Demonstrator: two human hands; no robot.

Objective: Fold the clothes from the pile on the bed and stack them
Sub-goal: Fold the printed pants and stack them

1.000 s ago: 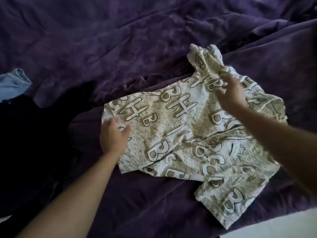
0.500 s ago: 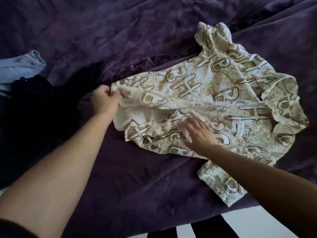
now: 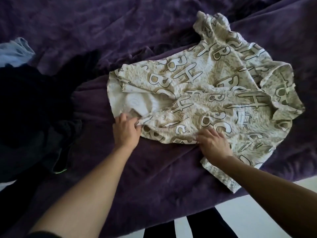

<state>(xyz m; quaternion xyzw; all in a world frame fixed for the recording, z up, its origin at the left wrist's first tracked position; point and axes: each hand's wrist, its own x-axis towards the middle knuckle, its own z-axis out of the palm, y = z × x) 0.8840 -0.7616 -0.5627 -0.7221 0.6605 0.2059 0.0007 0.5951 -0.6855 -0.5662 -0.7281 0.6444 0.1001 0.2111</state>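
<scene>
The left hand (image 3: 126, 129) now closes its grip on the near corner of the hem of the letter-printed shirt (image 3: 205, 93), pinching the cloth between thumb and fingers. Half a second ago this hand held the far corner of the same hem, so it has moved along the bottom edge toward the person. The right hand (image 3: 214, 143) grasps nothing. It lies with its fingers spread on the near edge of the shirt, pressing it down, almost where it was before.

The shirt lies spread on the purple bedspread (image 3: 85, 31), with its hem gaping and the white inside showing. I judge that the person is still straightening the shirt and that the first fold is not yet made. To the left of the shirt lies the dark pile of clothes (image 3: 30, 103), and beyond this a light blue garment (image 3: 15, 50).
</scene>
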